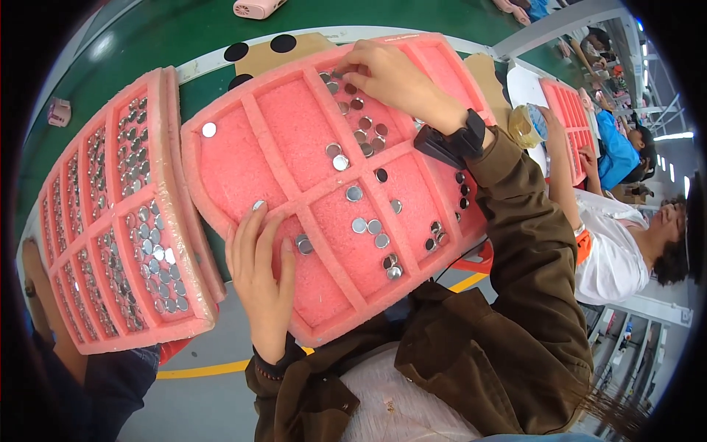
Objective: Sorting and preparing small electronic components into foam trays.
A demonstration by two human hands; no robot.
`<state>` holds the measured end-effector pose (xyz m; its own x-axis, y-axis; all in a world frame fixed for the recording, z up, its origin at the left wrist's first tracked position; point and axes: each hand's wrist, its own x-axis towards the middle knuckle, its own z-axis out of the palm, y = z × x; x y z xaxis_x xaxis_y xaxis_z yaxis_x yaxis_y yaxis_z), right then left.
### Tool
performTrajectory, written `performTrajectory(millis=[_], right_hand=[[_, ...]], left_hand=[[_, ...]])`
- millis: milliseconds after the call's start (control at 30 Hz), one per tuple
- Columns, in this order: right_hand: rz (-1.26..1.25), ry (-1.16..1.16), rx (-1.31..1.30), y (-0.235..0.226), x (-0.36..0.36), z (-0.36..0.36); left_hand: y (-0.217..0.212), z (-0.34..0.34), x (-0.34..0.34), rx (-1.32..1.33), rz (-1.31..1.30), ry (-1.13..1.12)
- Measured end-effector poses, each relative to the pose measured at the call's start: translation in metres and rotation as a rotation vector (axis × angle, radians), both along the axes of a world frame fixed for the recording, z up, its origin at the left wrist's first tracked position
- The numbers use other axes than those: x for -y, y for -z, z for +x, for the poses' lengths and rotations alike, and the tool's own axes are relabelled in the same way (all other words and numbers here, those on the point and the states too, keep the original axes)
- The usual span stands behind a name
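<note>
A pink foam tray point(283, 197) with raised dividers lies tilted before me, with small shiny round metal discs point(354, 193) scattered in its compartments. My left hand point(258, 272) rests over the near-left part of the tray, fingers stretched and apart. One of its fingertips is at a silvery disc point(258, 205), and another disc point(304, 244) lies beside its thumb. Over a far middle compartment, my right hand point(383, 77) has its fingers drawn together among several discs point(358, 104). What is between those fingertips is too small to make out.
Left of my tray stands a stack of pink foam trays point(113, 215), its top compartments full of discs. Black round pads point(283, 43) lie on brown card beyond. At right, a co-worker in white point(615, 247) sits near a roll of tape point(528, 125) and another pink tray point(565, 110).
</note>
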<state>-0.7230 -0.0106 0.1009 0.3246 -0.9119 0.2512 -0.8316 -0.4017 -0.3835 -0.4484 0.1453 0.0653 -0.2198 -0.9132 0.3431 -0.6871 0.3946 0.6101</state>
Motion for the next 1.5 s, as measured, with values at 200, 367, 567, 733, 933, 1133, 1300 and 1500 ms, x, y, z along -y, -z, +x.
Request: performTrajectory(millis=[200, 367, 567, 733, 933, 1133, 1300, 1500], right_hand=[[0.024, -0.066, 0.083, 0.005, 0.005, -0.004], [-0.032, -0.036, 0.040, 0.002, 0.005, -0.010], [-0.032, -0.049, -0.031, 0.003, 0.002, -0.001], [0.021, -0.024, 0.048, 0.002, 0.004, 0.001], [0.093, 0.076, 0.135, 0.002, 0.005, -0.001], [0.165, -0.051, 0.002, -0.017, -0.010, -0.031], [-0.039, -0.165, -0.180, -0.015, -0.011, -0.031], [0.015, -0.170, -0.112, -0.010, 0.006, -0.008]], left_hand=[[-0.001, 0.000, 0.002, -0.013, 0.011, 0.017], [0.001, 0.002, 0.001, 0.005, 0.040, 0.023], [-0.002, 0.000, 0.001, 0.013, 0.044, 0.011], [0.000, 0.001, 0.001, 0.027, 0.006, 0.009], [-0.001, 0.001, 0.000, 0.026, 0.041, 0.012], [-0.002, 0.000, 0.001, 0.039, 0.048, 0.016], [-0.002, 0.001, 0.001, 0.050, 0.041, 0.016], [-0.003, 0.001, 0.001, 0.044, 0.056, 0.017]])
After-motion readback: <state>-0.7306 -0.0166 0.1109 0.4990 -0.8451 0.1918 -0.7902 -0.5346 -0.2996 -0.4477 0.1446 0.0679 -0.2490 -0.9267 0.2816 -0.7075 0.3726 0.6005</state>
